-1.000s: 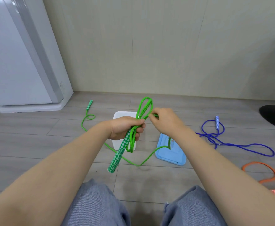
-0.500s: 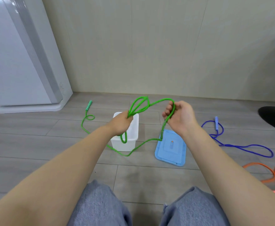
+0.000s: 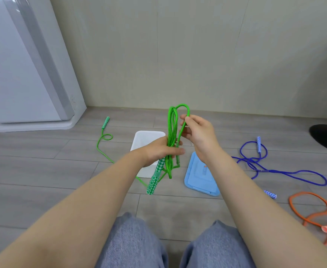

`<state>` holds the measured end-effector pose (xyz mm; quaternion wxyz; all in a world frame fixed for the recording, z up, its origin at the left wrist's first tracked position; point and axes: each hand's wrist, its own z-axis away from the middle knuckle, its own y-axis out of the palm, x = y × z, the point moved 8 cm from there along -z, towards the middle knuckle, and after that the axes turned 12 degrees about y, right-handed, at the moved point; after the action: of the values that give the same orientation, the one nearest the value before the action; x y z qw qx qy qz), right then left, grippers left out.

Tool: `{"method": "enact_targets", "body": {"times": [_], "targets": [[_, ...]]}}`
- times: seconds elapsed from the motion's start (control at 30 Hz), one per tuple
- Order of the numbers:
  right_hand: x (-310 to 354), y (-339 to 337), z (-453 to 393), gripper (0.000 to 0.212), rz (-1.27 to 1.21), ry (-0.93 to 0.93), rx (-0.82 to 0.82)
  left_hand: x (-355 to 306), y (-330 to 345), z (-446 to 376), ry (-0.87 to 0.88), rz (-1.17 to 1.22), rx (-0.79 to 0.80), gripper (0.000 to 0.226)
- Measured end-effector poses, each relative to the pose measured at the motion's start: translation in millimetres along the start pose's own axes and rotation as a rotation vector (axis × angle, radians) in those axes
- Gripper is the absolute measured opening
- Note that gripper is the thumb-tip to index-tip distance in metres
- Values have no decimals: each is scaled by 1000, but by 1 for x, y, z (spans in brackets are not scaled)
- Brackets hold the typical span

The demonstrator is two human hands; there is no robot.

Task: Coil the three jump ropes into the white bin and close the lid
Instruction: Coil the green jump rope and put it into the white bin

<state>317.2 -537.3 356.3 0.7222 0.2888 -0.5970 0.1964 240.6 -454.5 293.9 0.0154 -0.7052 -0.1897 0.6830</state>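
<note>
Floorboards (image 3: 42, 171) of grey wood carry everything here. Left hand (image 3: 161, 151) is curled round a bundle of green rope (image 3: 171, 132) loops, gripping them together with one green-and-white patterned handle (image 3: 154, 179) that sticks out below the fist. Right hand (image 3: 197, 132) pinches the top of one loop between thumb and fingers, just beside the left. The rest of the green rope trails down to the floor and away to its second handle (image 3: 105, 122), which lies near the far wall, towards the left. Behind the left hand stands the white bin (image 3: 145, 138), open, partly hidden by the wrist and the loops. A blue lid (image 3: 199, 176) lies flat on the floor just to the right of the bin, the right forearm crossing its near corner. Farther right sprawls a blue rope (image 3: 275, 169), and an orange rope (image 3: 309, 207) lies near the floor's right edge. A white appliance (image 3: 23, 74) fills the far left corner.
</note>
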Motion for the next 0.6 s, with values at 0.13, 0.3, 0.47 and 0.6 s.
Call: {"method": "enact_targets", "body": {"times": [0.13, 0.3, 0.47, 0.6], "targets": [[1, 4, -2, 15, -65, -13, 14, 6, 4, 1, -22, -124, 12, 24], [-9, -2, -9, 19, -17, 7, -61, 11, -13, 0, -11, -83, -148, 28], [-65, -10, -20, 30, 155, 351, 53, -2, -29, -4, 56, 416, -309, 31], [-103, 10, 6, 65, 446, 469, 559, -28, -45, 0, 129, 824, -408, 28]]}}
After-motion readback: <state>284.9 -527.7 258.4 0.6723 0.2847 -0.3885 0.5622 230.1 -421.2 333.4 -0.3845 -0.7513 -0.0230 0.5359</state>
